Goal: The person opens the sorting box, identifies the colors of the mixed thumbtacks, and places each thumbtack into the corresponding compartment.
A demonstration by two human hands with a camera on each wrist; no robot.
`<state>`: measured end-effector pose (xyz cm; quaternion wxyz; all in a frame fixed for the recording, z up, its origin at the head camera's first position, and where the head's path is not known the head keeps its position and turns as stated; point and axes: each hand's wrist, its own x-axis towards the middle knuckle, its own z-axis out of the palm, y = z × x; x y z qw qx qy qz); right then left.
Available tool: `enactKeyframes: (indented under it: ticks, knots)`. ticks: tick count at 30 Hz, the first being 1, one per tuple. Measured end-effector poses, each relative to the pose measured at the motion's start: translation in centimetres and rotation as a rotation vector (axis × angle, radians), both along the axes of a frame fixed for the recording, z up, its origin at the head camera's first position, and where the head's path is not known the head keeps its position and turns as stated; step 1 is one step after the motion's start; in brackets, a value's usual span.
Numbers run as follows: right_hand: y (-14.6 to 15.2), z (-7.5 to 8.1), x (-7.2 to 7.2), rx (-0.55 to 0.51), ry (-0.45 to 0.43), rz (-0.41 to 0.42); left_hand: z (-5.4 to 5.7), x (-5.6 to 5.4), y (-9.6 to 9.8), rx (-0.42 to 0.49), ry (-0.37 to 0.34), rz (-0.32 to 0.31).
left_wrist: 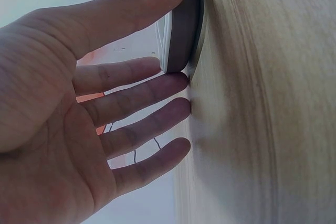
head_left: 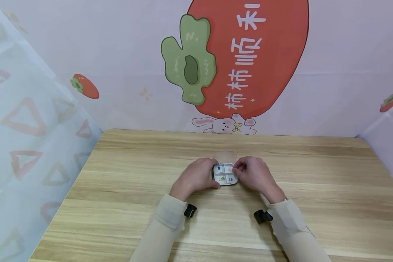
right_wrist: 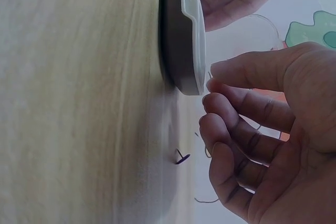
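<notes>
A small four-compartment box [head_left: 225,174], white inside with a dark outer wall [left_wrist: 184,30], stands on the wooden table with its clear lid [head_left: 225,157] raised at the back. Small blue, green-yellow and reddish pieces lie in its compartments. My left hand [head_left: 197,175] holds the box's left side between thumb and fingers; the other fingers reach past its end. At the box's right edge, my right hand [head_left: 253,173] pinches a tiny piece with thumb and forefinger; a thin pin [right_wrist: 209,74] shows at the fingertips, and the rest is hidden.
On the table under my right hand lies a small dark disc-headed pin [right_wrist: 182,157]. The wooden table [head_left: 124,174] extends to both sides, backed by a printed cloth [head_left: 134,43] with a large red fruit. Black straps with camera mounts [head_left: 263,216] sit at both wrists.
</notes>
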<state>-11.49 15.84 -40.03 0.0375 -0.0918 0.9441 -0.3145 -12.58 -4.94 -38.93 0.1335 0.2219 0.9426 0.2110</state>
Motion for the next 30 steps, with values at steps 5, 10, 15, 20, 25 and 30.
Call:
enactKeyframes:
  ticks: [5, 10, 15, 20, 25, 30]
  knots:
    - [0.1, 0.2, 0.0, -0.001, -0.006, -0.002, 0.0, 0.0, 0.0, -0.002, -0.004, 0.0]
    - [0.2, 0.2, 0.0, -0.002, -0.011, -0.008, 0.0, 0.0, 0.1, 0.004, -0.003, -0.002]
    - [0.4, 0.3, 0.0, -0.005, -0.011, -0.01, -0.1, 0.0, 0.1, 0.003, -0.006, 0.0]
    - [0.6, 0.5, -0.1, -0.009, -0.016, -0.014, -0.1, -0.1, 0.1, -0.002, -0.008, 0.004]
    - [0.8, 0.6, -0.1, -0.008, -0.022, -0.017, 0.0, 0.0, 0.1, -0.002, -0.01, 0.006]
    - [1.0, 0.6, -0.2, -0.001, -0.024, -0.019, 0.0, 0.0, 0.1, 0.003, -0.016, 0.01]
